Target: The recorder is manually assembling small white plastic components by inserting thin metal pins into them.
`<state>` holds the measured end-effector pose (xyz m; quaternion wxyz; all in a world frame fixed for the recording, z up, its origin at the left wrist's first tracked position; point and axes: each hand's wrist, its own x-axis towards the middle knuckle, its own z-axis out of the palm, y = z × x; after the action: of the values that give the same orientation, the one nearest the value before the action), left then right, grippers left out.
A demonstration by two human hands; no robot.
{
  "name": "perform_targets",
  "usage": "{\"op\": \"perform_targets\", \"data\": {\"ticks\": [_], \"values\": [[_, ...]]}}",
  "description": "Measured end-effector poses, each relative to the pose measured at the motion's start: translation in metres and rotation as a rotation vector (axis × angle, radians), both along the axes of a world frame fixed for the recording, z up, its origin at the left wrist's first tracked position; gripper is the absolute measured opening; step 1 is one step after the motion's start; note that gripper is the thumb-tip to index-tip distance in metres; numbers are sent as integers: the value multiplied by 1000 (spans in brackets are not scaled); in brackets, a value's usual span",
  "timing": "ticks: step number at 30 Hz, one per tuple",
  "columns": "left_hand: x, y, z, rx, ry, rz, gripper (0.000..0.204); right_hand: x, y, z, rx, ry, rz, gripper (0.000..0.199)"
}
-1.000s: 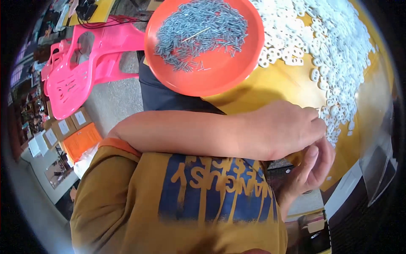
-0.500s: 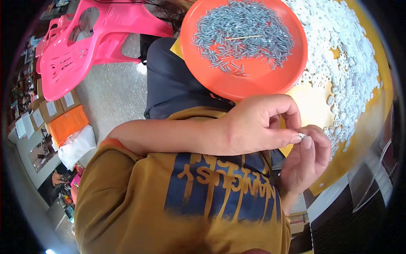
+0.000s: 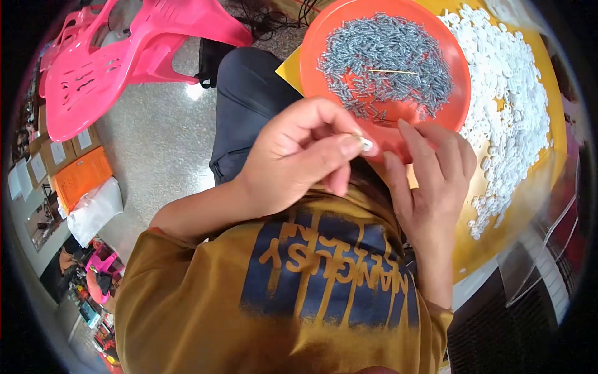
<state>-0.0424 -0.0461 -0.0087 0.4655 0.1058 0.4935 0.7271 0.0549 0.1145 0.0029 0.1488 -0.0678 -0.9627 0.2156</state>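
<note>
My left hand (image 3: pixel 293 156) pinches a small white plastic piece (image 3: pixel 366 144) between thumb and forefinger, in front of the basin's near rim. My right hand (image 3: pixel 436 171) is beside it, its thumb and fingers apart over the near right rim of the orange-red basin (image 3: pixel 317 31); I see nothing held in it. In the basin lies a heap of small grey metal springs (image 3: pixel 386 53). A wide spread of white plastic pieces (image 3: pixel 507 106), like those in shape, covers the table to the right.
A thin light stick (image 3: pixel 391 71) lies on the springs. The yellow tabletop (image 3: pixel 554 134) carries basin and white pieces. At the far left stand a pink plastic chair (image 3: pixel 93 78), cardboard boxes (image 3: pixel 59 156), an orange package (image 3: pixel 84 176) and a white bag (image 3: pixel 96 209).
My hands have come apart and moved away from the white pieces toward the basin. The left hand has moved left with the white piece; the right hand has let go and risen to the basin's rim.
</note>
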Motion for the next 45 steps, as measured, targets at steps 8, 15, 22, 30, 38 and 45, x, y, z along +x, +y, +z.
{"op": "perform_targets", "data": {"ticks": [8,15,22,30,38,45], "values": [[-3,-17,-7,-45,-47,79,18,-6,-4,-10,156,-183,58,35],[-6,-12,-9,-53,-42,33,20,-5,-7,-11,167,-161,80,30],[-2,-8,-11,-58,-81,47,20,-10,0,-7,-8,-156,114,23],[-3,-6,-4,-25,-115,32,20,-9,5,-1,-174,-224,165,13],[-2,-5,11,-25,-85,-13,21,-12,12,1,-251,-335,206,13],[-1,-5,13,-31,-97,-24,21,-17,13,-2,-189,-254,266,13]]}}
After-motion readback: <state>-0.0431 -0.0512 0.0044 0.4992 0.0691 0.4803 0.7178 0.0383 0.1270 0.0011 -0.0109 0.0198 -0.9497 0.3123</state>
